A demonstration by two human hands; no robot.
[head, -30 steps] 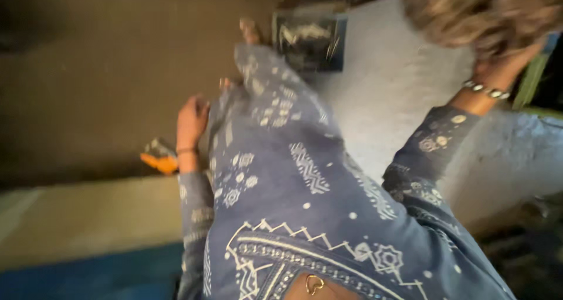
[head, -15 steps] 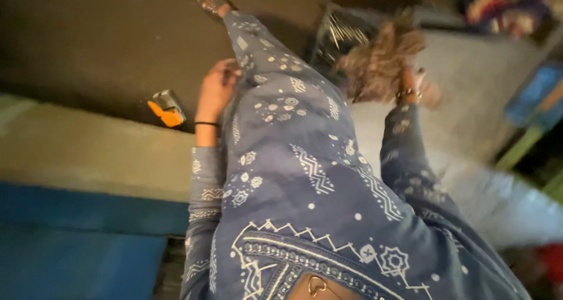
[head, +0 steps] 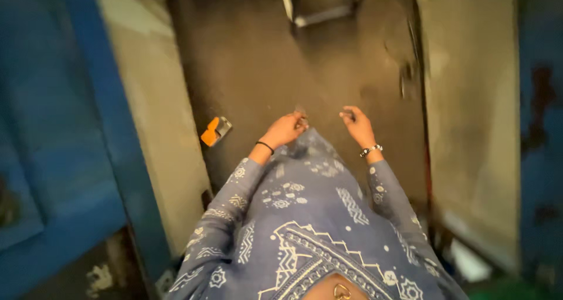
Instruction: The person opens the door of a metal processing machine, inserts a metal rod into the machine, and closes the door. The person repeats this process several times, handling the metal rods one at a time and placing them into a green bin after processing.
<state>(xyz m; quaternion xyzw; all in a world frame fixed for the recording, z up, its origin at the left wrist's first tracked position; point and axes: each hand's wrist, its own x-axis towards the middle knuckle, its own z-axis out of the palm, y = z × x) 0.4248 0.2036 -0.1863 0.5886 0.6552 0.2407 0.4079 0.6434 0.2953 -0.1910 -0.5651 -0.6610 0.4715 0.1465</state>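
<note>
While crossing dark floor [head: 258,59], curling left hand [head: 286,130] narrowly at tunic hem [head: 312,140], hold unclear; carrying right hand [head: 359,125] loose, empty; avoiding orange object [head: 214,131] mid-left.

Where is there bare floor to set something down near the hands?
Bare dark floor runs ahead of both hands, between the pale wall and the metal frame. Left hand and right hand hang apart. An orange object crowds the left edge.

Blurred metal frame [head: 319,7], top-cropped.
</note>
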